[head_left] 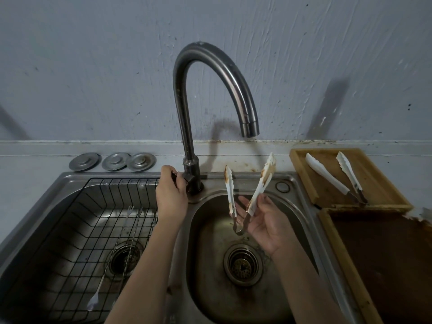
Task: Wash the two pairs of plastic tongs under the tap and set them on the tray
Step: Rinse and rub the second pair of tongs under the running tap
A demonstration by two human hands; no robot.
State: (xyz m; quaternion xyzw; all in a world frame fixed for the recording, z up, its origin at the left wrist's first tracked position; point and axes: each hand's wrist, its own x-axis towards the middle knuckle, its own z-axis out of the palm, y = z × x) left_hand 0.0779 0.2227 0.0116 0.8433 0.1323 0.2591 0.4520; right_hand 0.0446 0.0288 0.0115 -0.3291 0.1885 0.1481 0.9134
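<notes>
The person's left hand [171,191] was curled around the handle at the base of the tap [190,118], fingers wrapped over it. No water could be seen coming out of the spout, which hung over the right-hand basin [210,265].

The right hand [266,226] was palm up over that basin, holding the dirty tongs [247,195] near the metal hinge end. The grip looked pretty loose: the fingers were only partly curled, with the thumb against the outer arm and the hinge resting in the palm. The tongs stood sprung apart in a V, tips pointing up toward the wall, with brown gunk smeared on both white arms. They were below and a bit left of the spout.

The other tongs [336,177] lay on the wooden tray [301,174] to the right of the sink, also sprung open, white arms looking clean, hinge end toward the tray's near edge.

In the left-hand basin sat a black wire rack [77,220] with a couple of long thin utensils [112,256] lying in it. Three round metal lids [112,162] sat in a row on the counter behind it.
</notes>
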